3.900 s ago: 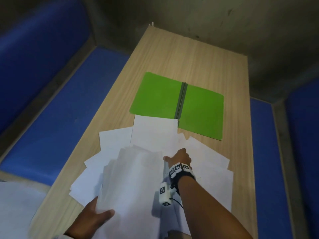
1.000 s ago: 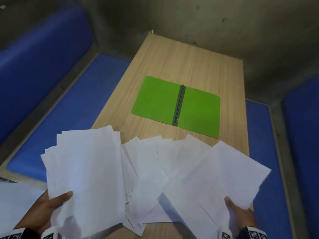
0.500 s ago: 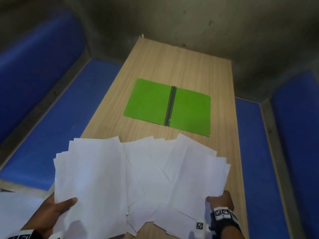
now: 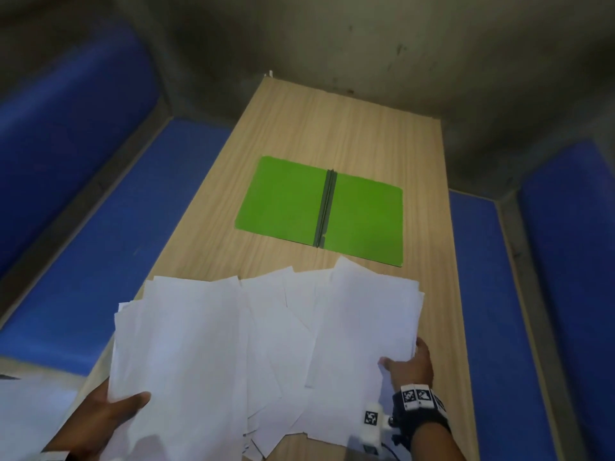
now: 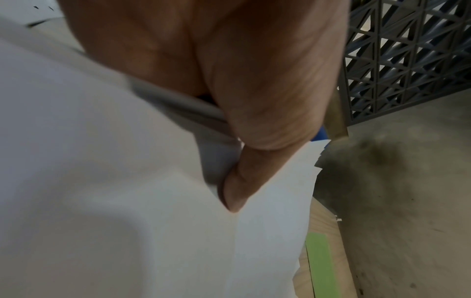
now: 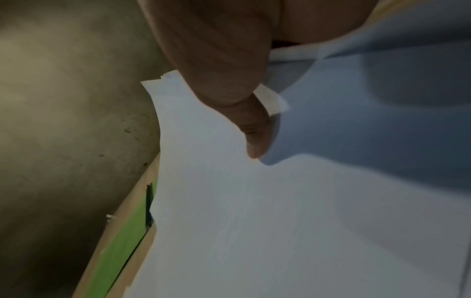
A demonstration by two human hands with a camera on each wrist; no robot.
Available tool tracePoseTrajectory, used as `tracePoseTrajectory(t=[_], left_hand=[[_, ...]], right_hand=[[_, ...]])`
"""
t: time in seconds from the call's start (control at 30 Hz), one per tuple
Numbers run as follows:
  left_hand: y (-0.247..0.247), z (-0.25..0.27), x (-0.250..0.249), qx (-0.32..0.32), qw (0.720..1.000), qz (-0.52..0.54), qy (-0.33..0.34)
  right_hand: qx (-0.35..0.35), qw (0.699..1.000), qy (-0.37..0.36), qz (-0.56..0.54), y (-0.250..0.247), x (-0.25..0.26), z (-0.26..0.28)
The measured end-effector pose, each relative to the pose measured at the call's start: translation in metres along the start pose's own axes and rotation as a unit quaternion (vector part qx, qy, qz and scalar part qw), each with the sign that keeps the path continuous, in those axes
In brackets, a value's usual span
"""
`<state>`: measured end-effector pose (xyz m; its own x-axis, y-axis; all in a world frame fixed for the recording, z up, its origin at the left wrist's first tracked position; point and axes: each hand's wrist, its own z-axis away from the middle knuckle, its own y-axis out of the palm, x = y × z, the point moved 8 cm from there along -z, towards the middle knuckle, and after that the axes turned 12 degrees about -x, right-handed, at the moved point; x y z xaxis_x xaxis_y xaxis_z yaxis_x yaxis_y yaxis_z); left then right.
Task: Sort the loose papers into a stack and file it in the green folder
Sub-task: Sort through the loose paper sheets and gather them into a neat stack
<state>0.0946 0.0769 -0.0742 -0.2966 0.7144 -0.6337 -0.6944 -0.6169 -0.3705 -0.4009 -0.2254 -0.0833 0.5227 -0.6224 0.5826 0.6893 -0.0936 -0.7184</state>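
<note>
Left hand pinches one sheaf of papers, right hand another, fanned on the desk near the open folder. Light, floppy, slippery: grip both side edges, then tap square

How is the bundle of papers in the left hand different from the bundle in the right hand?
The left bundle is lifted past the table's left edge; the right bundle lies over the table. The left hand grips its near corner, thumb on top; the right hand holds the right bundle's right edge. Both are white, blank and unevenly fanned.
</note>
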Motion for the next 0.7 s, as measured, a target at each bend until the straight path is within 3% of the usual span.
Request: tracePoseTrajectory(t=[0.13,0.27,0.33,0.37,0.43,0.47,0.6,0.7], left_hand=[[0.004,0.003,-0.006,0.001,1.000,-0.015,0.018],[0.005,0.001,-0.007,0.004,0.999,-0.038,0.015],[0.003,0.001,-0.007,0.001,0.999,-0.033,0.010],[0.004,0.003,-0.007,0.001,0.999,-0.038,0.005],[0.006,0.002,-0.006,0.006,1.000,-0.029,-0.002],[0.006,0.002,-0.006,0.003,0.999,-0.035,-0.003],[0.008,0.004,-0.013,0.009,1.000,-0.017,0.015],[0.006,0.007,-0.020,-0.001,0.999,-0.020,0.035]], right_hand=[[0.023,0.998,0.032,0.044,0.020,0.017,0.013],[-0.026,0.989,0.061,0.133,0.024,0.026,0.020],[-0.020,0.989,0.036,0.145,0.035,0.025,0.017],[0.015,0.994,0.043,0.104,0.044,0.020,0.015],[0.080,0.987,-0.001,0.143,0.062,0.015,0.007],[0.064,0.984,-0.015,0.164,0.057,0.017,0.010],[0.031,0.999,0.008,-0.020,0.029,0.025,0.015],[0.085,0.995,-0.055,0.005,0.002,0.037,0.018]])
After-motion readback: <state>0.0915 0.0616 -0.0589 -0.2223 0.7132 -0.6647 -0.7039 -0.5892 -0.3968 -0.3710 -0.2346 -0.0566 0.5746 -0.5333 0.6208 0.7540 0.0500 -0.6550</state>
